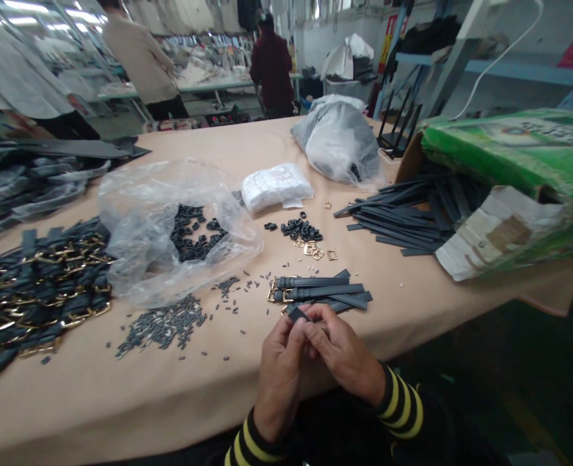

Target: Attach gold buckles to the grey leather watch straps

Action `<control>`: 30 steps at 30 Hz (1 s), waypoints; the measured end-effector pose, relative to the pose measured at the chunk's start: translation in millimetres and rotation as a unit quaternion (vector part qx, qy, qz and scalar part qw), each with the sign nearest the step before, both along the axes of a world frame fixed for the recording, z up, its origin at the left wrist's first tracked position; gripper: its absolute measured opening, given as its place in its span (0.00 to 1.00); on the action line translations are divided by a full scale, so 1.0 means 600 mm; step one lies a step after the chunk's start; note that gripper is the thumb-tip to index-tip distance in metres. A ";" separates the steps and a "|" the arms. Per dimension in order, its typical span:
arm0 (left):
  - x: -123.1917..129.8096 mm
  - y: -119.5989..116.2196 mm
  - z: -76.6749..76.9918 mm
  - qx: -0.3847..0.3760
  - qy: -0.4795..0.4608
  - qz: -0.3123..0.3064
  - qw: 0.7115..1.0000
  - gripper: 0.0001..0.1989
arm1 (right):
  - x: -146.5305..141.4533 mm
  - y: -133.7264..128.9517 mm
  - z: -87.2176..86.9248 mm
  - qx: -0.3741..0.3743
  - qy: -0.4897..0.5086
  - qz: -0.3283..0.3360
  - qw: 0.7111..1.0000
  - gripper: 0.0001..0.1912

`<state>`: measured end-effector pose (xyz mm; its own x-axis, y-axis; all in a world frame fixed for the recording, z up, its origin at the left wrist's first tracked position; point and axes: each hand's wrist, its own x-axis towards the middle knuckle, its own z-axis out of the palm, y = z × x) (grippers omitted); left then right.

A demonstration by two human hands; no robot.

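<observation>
Close to the table's front edge, my left hand (279, 366) and my right hand (342, 346) meet with fingers closed on a dark leather strap (298, 314). Only its short flat end shows between the thumbs; the rest is hidden by my fingers. Just beyond my hands lie several finished-looking straps (320, 289) with gold buckles at their left ends. Behind those are loose gold buckles (314, 250) and a small heap of black strap loops (300, 228). Small dark tube-like pieces (164, 323) are scattered to the left.
A clear plastic bag (143, 226) holds more black loops. Buckled straps (38, 291) are piled at the left. Plain strips (403, 213) spill from a green box (514, 168) at the right. A white packet (276, 186) and a stuffed bag (337, 139) stand farther back. People work beyond the table.
</observation>
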<state>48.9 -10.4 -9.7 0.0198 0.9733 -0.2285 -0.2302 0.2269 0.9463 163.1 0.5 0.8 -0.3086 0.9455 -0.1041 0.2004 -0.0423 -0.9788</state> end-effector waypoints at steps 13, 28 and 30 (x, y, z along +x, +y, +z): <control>-0.034 0.165 0.022 0.114 0.246 -0.087 0.959 0.12 | 0.062 0.064 -0.003 -0.039 0.067 -0.009 0.997 0.16; -0.037 0.365 -0.047 0.315 0.650 -0.257 0.642 0.08 | 0.091 0.093 -0.030 -0.082 0.102 -0.045 0.990 0.14; -0.037 0.367 -0.043 0.304 0.649 -0.244 0.653 0.07 | 0.090 0.089 -0.029 -0.083 0.107 -0.042 0.990 0.14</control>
